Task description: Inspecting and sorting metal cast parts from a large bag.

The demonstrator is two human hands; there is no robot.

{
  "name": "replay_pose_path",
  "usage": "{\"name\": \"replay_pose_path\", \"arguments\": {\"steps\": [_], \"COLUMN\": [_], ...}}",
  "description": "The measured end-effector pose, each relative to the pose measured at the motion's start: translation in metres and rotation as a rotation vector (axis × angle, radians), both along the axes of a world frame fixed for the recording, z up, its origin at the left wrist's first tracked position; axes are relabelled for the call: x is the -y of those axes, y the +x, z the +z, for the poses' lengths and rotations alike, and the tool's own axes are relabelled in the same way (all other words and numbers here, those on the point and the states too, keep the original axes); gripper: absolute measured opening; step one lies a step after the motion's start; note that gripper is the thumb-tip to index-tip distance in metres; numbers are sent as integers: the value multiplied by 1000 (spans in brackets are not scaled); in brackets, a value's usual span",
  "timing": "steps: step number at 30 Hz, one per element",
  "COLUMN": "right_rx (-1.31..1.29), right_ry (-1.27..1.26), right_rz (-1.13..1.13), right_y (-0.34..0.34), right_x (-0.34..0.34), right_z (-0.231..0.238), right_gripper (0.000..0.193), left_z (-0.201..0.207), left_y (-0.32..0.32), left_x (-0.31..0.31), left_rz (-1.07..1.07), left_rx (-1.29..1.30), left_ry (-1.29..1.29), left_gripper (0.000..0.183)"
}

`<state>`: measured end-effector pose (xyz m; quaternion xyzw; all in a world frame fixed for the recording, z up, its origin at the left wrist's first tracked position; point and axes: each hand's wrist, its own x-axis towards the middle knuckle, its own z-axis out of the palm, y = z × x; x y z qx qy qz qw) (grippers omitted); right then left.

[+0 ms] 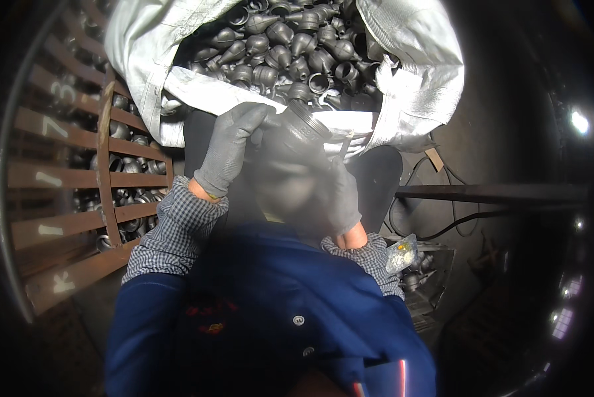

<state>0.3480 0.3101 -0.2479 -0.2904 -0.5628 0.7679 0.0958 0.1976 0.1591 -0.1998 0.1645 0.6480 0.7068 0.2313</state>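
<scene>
Both hands, left [234, 142] and right [342, 192], gripped 1 fitting [295, 135]; sack [409, 73] remained full, crate [78, 172] part-filled.

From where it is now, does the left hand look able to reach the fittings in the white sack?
Probably yes: the left hand is at the open white sack's near rim, and the piled fittings lie uncovered just beyond it.

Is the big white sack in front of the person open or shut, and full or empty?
Open and well filled: the white sack has its mouth folded back, showing heaped dark metal fittings.
</scene>
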Motion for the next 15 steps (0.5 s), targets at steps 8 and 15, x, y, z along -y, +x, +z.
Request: {"name": "replay_pose_path", "arguments": {"steps": [8,15], "right_rx": [-182,-96], "right_ry": [151,-151], "right_rz": [110,128], "right_y": [0,2], "right_x": [0,0], "right_z": [-5,-6], "right_gripper": [47,50], "left_z": [13,14], "left_y": [2,11], "left_x": [5,4], "left_rz": [-56,-32], "left_rx": [-53,138], "left_ry": [-72,113], "left_gripper": [41,43]}}
